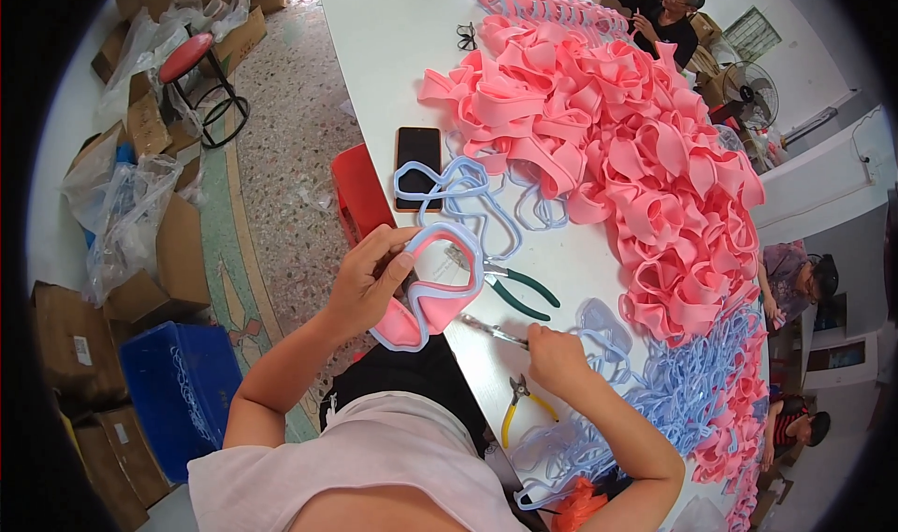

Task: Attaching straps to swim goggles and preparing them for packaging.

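My left hand point(367, 275) pinches a mask-shaped piece, a pink soft skirt point(451, 315) with a light blue frame point(475, 251) around its edge, like a diving mask part. My right hand point(556, 354) is closed round a slim metal tool point(494, 330); its tip points toward the mask piece, and its exact kind is unclear. Green-handled pliers point(528, 294) lie just beyond the mask piece. Yellow-handled cutters point(513, 410) rest on the table near my right wrist. Several loose light blue frames point(510, 233) lie beyond my left hand, partly over a dark phone point(418, 149).
A large heap of pink skirts point(561, 93) covers the white table's point(374, 27) far right. Tangled light blue frames point(678, 373) pile up at the right. A blue crate point(168, 345), cardboard boxes point(75, 336) and a red stool point(187, 57) stand left. Other people point(669, 22) sit across the table.
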The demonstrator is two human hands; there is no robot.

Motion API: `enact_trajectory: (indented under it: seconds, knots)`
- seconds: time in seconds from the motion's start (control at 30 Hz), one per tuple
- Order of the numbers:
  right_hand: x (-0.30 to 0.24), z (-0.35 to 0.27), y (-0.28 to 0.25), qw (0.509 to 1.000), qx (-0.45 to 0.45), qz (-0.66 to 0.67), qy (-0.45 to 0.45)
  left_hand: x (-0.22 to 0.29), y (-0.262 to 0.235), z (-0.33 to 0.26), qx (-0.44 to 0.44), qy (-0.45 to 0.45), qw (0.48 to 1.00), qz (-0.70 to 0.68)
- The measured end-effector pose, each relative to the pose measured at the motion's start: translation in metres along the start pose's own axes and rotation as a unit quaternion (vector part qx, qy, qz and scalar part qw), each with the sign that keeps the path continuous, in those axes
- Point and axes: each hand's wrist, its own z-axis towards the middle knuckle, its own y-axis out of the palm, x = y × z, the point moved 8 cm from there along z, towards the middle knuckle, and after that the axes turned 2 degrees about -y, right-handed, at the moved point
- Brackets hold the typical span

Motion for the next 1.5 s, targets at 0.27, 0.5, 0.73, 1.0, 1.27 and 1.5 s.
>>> enact_trajectory:
  seconds: [0.27, 0.5, 0.73, 1.0, 1.27, 1.5]
  knots:
    - [0.007, -0.025, -0.079, 0.923, 0.058, 0.38, -0.038, 0.012, 0.002, 0.004, -0.022, 0.059, 0.995, 0.072]
    - [-0.006, -0.033, -0.114, 0.973, 0.128, 0.178, -0.067, 0.035, 0.009, 0.001, -0.058, 0.148, 0.971, 0.177]
    - [-0.001, -0.03, -0.117, 0.991, 0.135, 0.02, -0.003, 0.041, 0.013, -0.001, -0.065, 0.145, 0.971, 0.177]
    - [-0.008, -0.034, -0.129, 0.983, 0.173, -0.053, 0.004, 0.049, 0.015, -0.008, -0.023, 0.159, 0.961, 0.223]
    - [0.002, -0.028, -0.128, 0.988, 0.153, -0.017, -0.031, 0.044, 0.015, -0.011, -0.04, 0.191, 0.965, 0.176]
    - [-0.006, -0.028, -0.134, 0.983, 0.175, -0.04, -0.025, 0.047, 0.009, -0.012, -0.025, 0.191, 0.964, 0.183]
